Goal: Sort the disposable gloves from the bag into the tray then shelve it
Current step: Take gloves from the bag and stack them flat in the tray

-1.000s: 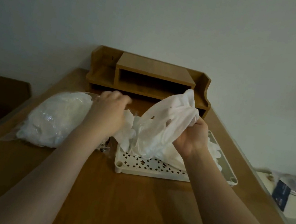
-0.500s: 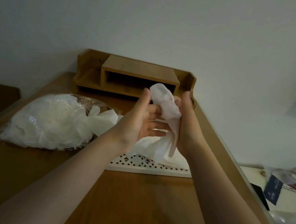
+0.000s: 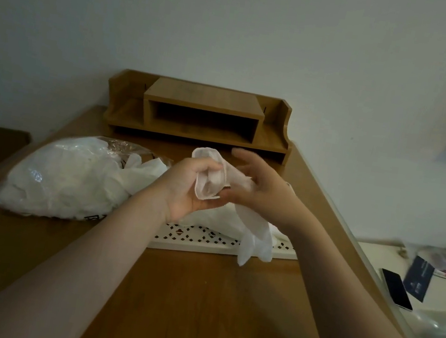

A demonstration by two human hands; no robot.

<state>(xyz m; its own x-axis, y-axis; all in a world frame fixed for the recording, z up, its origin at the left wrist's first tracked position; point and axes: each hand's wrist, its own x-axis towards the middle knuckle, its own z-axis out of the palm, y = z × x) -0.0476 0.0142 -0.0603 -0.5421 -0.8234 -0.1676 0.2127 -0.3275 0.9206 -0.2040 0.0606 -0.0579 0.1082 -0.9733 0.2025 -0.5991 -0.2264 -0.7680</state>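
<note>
Nearest the camera, two bare forearms reach out over the wooden desk [image 3: 193, 310]. The left hand [image 3: 189, 189] has its fingers curled round the cuff end of a thin white glove [image 3: 211, 178], bunching it into a loop. The right hand [image 3: 259, 192] sits just beside it, its fingers spread and loosely bent; the glove passes under the palm, and whether the thumb pinches the film cannot be told. The glove's finger end [image 3: 258, 244] hangs limp below the right hand, draping over the near rim of the tray.

The glove looks very light, soft and without any stiffness of its own: it folds wherever it is not held, and the smooth film is likely to slip or cling. A hold at the cuff, with the other hand drawing along the length to flatten it, seems the surest way to lay it down tidily.

Just beyond the hands lies the white perforated tray [image 3: 204, 242], already carrying a loose heap of gloves [image 3: 217, 217]. To its left, touching it, rests the clear bag [image 3: 68, 176], still bulging with white gloves, its mouth turned toward the tray. Much sorting appears to remain.

At the far edge, against the wall, stands the wooden shelf [image 3: 199, 115], its middle slot open. Off to the right, on a lower surface, lies a phone [image 3: 397, 288].
</note>
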